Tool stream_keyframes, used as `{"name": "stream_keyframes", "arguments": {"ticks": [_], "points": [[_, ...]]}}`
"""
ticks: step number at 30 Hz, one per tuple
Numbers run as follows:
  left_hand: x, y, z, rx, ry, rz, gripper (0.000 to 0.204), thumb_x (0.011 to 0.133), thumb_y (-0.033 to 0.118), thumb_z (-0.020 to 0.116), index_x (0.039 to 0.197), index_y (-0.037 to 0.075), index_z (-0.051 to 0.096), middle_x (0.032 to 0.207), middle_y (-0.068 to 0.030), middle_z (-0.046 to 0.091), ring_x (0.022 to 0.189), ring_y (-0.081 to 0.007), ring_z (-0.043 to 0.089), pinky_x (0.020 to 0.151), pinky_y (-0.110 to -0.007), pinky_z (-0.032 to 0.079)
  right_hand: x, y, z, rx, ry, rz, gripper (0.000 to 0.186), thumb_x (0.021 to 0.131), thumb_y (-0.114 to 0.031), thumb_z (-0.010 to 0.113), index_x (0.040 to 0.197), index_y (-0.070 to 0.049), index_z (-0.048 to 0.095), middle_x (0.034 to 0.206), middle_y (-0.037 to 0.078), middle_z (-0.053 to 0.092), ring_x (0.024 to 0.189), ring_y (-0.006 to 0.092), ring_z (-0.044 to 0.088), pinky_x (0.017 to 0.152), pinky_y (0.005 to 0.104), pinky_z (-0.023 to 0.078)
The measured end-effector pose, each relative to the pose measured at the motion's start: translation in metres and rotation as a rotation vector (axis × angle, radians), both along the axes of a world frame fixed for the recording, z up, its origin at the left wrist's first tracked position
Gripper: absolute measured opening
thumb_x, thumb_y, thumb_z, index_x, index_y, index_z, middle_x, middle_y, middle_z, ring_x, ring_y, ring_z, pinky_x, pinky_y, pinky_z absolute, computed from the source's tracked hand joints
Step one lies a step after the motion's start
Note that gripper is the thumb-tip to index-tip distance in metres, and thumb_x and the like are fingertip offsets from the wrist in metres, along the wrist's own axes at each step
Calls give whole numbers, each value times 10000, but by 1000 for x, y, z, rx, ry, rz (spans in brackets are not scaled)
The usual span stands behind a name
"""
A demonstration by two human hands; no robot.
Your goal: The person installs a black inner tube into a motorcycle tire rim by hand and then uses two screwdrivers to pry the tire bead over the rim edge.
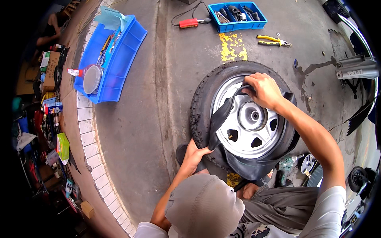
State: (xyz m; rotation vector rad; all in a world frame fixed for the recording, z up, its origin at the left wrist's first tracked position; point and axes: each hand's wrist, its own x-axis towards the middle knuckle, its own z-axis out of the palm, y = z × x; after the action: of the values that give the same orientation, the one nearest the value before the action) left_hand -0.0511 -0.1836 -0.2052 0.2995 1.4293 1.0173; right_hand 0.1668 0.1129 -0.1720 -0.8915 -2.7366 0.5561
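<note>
Wheel: it lies flat on the concrete floor [129, 158], silver face up, in front of my legs. I take its hub [255, 115] as the middle of the clock, twelve pointing away from me. Lying flat, it probably needs no hand to balance it.
Tyre: black [201, 109], knobbly at its edge, it rings the silver rim [247, 146].
Rubber strip: the black rubber strip [221, 117] runs from twelve o'clock round past nine, across the rim, then sags in a wide fold over the tyre between five and seven — slack there, I judge, because neither hand supports it.
Right hand: at twelve, my right hand [262, 88] is closed, thumb and curled fingers pinching the strip above the rim, which seems to keep that stretch raised and taut.
Left hand: at eight, my left hand [194, 156] is half curled at the tyre's edge, thumb against the strip. It looks like a steadying hold, but whether it grips strip or tyre I cannot tell.
Brass stem: a small brass stem [230, 137] shows in a wheel slot at eight.
Tools: the blue tray [238, 26] of metal parts and yellow pliers [274, 41] sit near twelve, a red-handled tool [188, 23] at eleven, a green drill [284, 167] at five — all around the wheel, likely for easy reach.
Blue bin: well apart at ten, the bin [129, 59] leaves working room.
</note>
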Motion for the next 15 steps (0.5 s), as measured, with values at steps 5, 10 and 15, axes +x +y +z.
{"name": "stream_keyframes", "arguments": {"ticks": [5,10,15], "points": [[-41,0,2,-163,671,-257,475,946,87,766,1379,-76,656,1139,-199,791,1040,-260,770,970,-372,605,-1,4,5,8,-70,116,191,911,-215,772,1012,-72,696,955,92,701,983,323,658,887,452,500],[-72,83,-24,145,800,-247,818,875,187,837,1563,-36,456,1524,-302,567,1420,-382,577,1145,-447,498,-9,8,3,-32,-54,108,162,916,-199,766,978,-68,693,949,102,691,994,321,652,886,453,504],[-67,132,-33,-3,820,-499,1149,722,333,938,1641,6,333,1610,-286,466,1516,-428,444,1238,-488,395,-23,-10,30,253,-45,123,110,867,-175,789,936,-114,730,881,65,630,923,281,642,845,402,523]]}}
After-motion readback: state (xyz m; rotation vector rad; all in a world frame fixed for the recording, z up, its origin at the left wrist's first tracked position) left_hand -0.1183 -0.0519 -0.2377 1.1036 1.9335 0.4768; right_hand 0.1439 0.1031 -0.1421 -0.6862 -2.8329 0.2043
